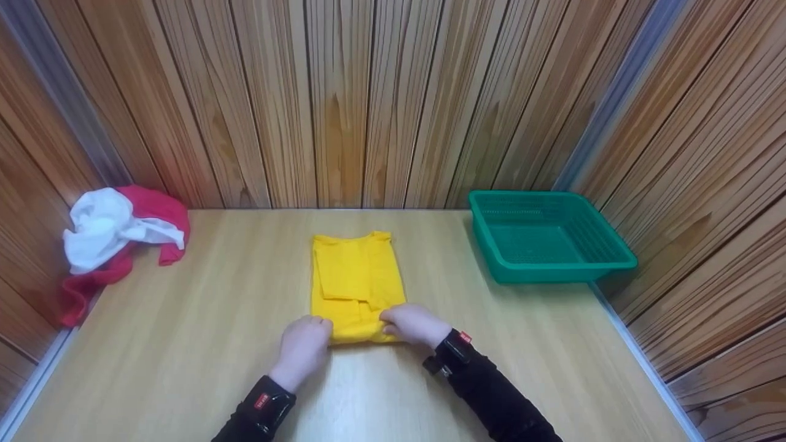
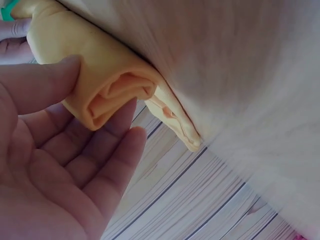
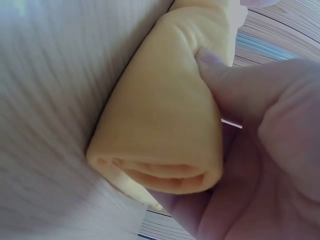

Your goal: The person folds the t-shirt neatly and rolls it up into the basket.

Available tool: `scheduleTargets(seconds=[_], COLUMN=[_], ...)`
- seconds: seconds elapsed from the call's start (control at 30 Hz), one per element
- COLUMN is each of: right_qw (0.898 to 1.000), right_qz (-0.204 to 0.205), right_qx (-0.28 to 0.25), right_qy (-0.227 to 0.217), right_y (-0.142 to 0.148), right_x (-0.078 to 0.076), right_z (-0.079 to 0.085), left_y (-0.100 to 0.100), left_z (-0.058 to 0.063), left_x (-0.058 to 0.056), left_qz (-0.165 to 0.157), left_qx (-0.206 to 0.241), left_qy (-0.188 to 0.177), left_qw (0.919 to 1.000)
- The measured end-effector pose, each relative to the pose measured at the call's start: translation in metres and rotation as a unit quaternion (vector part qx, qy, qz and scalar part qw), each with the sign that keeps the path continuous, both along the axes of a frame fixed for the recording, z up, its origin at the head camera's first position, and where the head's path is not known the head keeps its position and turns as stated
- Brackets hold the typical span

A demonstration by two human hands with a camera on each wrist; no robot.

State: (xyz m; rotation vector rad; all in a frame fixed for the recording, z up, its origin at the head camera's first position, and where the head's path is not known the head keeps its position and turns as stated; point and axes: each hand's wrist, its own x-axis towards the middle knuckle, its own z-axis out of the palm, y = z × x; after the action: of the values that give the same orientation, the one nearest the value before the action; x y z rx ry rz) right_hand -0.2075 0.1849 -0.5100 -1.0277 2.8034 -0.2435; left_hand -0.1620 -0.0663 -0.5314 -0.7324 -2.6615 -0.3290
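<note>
A yellow shirt (image 1: 347, 270) lies folded into a narrow rectangle on the table, its near end turned over into a thick roll. At the roll's left end my left hand (image 1: 305, 344) pinches the cloth, thumb on the outside and fingers beneath. My right hand (image 1: 414, 323) grips the other end, with its thumb (image 3: 212, 62) pressing into the fabric. Flattened layers show inside the rolled end (image 3: 165, 172) in the right wrist view. The left wrist view shows the opposite end of the roll (image 2: 120, 92), also layered.
A green plastic basket (image 1: 552, 273) stands at the back right of the table (image 1: 245, 288). Crumpled white cloth (image 1: 98, 227) and red cloth (image 1: 159, 205) are heaped at the far left against the wall. Wood-panelled walls (image 1: 344, 104) enclose the back and sides.
</note>
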Motion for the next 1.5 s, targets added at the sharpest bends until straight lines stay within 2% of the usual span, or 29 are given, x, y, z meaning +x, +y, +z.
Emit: scheduleTargets(seconds=[0.3,0.5,0.6,0.87,0.97,1.2,1.5], right_qw=[0.999,0.999,0.999,0.999,0.998,0.997,0.997], right_qz=[0.012,0.006,-0.003,-0.017,-0.026,-0.041,-0.053], right_qx=[-0.017,-0.015,-0.021,-0.032,-0.036,-0.048,-0.045], right_qy=[-0.043,-0.04,-0.025,0.036,0.041,0.047,0.037], right_y=[0.006,0.006,0.006,0.007,0.009,0.011,0.01], right_x=[0.002,-0.002,-0.004,-0.012,-0.016,-0.02,-0.021], right_z=[-0.001,0.0,-0.001,-0.011,-0.016,-0.019,-0.02], left_y=[-0.004,-0.006,-0.008,-0.009,-0.01,-0.009,-0.005], left_z=[0.006,0.009,0.008,0.003,0.001,-0.005,-0.002], left_x=[-0.004,-0.015,-0.022,-0.035,-0.038,-0.042,-0.04], left_qz=[-0.015,-0.002,0.008,0.031,0.034,0.024,0.031], left_qx=[0.016,0.063,0.088,0.115,0.117,0.105,0.09], left_qy=[-0.097,-0.185,-0.212,-0.21,-0.206,-0.166,-0.147], left_qw=[0.995,0.9806,0.9732,0.9705,0.9709,0.9801,0.9845])
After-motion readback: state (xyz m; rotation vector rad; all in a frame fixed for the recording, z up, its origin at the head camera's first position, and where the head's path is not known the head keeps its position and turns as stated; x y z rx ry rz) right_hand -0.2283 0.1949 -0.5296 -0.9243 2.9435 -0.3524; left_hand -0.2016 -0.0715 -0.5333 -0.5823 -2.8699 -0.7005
